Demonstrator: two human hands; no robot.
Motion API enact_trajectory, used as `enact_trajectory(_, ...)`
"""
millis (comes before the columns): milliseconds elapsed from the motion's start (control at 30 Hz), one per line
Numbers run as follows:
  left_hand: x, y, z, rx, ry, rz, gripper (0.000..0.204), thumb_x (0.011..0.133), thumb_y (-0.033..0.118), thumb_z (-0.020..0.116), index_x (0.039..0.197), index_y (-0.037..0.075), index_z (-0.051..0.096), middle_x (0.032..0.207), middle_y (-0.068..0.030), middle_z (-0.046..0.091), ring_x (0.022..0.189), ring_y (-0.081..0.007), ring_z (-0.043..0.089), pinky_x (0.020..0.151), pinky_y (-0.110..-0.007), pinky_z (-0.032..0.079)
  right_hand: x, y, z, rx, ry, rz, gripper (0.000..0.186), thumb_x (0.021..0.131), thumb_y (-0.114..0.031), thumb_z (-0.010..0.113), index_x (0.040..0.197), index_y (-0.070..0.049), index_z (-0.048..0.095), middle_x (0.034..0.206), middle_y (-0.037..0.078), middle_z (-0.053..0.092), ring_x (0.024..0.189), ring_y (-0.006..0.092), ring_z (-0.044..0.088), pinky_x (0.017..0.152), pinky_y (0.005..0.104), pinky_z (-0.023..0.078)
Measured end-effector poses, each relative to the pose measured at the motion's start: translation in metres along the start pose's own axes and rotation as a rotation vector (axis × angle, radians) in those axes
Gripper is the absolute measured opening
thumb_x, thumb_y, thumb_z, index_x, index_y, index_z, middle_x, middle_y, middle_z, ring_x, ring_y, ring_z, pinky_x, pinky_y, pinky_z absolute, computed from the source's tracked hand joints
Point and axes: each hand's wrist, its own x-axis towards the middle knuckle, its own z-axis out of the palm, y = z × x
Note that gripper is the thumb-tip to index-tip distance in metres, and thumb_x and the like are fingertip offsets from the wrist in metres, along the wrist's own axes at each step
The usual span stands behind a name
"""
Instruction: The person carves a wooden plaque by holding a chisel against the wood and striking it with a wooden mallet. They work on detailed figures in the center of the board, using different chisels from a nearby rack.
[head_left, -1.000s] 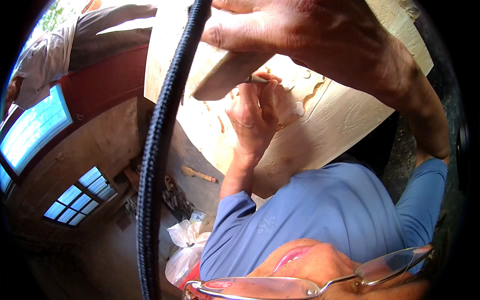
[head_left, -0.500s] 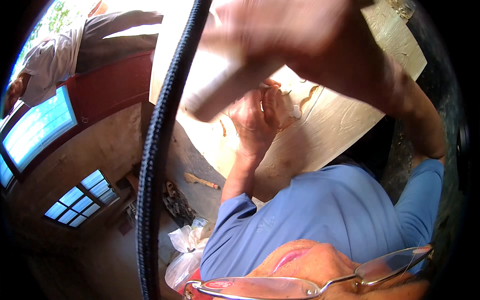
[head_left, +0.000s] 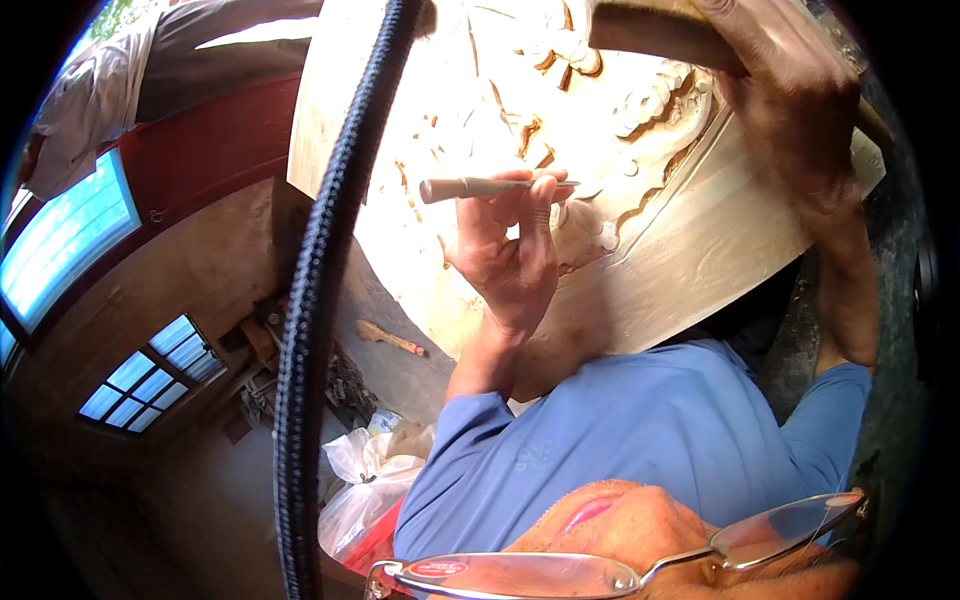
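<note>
My left hand (head_left: 510, 255) pinches a slim carving chisel (head_left: 455, 189) between thumb and fingers. The chisel lies nearly level, its metal end pointing right, above a pale wooden panel (head_left: 700, 260) carved in relief. Whether its tip touches the wood I cannot tell. My right hand (head_left: 790, 100) is wrapped round a wooden mallet (head_left: 655, 32), raised at the upper right, apart from the chisel. A piece of the mallet's handle shows past the hand. Scroll-like carving (head_left: 650, 100) and cut grooves cover the panel between both hands; strong light washes out its left part.
A black braided cable (head_left: 320, 260) crosses the view from top to bottom. At the far left stands another person (head_left: 95, 110) by a dark red panel (head_left: 220, 130). A wooden stick (head_left: 390, 338) and a clear plastic bag (head_left: 365, 490) lie on the floor beside me.
My right hand has swung the mallet from over the chisel up and to the right. The left hand keeps its hold on the chisel, which now shows fully, along with the carving.
</note>
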Motion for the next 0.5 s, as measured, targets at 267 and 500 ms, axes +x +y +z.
enact_trajectory(267, -0.005, -0.009, -0.001, 0.108, -0.017, 0.048, 0.018, 0.100, -0.004, 0.064, 0.115, -0.004, 0.053, 0.097, -0.0174, 0.072, 0.091, -0.0247, 0.076, 0.080, -0.036, 0.066, 0.000, -0.002, 0.014, 0.066, -0.021, 0.032, 0.047, 0.075, -0.008, 0.076, 0.122, -0.012, 0.074, 0.083, 0.010, 0.072, 0.072, 0.0272, 0.071, 0.063, 0.0382, 0.055)
enact_trajectory(500, -0.001, -0.010, -0.006, 0.153, -0.066, 0.051, 0.018, 0.101, -0.004, 0.064, 0.115, -0.004, 0.053, 0.098, -0.0169, 0.072, 0.091, -0.0232, 0.076, 0.080, -0.034, 0.065, 0.005, -0.003, 0.016, 0.078, -0.035, 0.050, 0.045, 0.076, -0.009, 0.076, 0.121, -0.012, 0.074, 0.084, 0.010, 0.072, 0.072, 0.0269, 0.071, 0.063, 0.0380, 0.055)
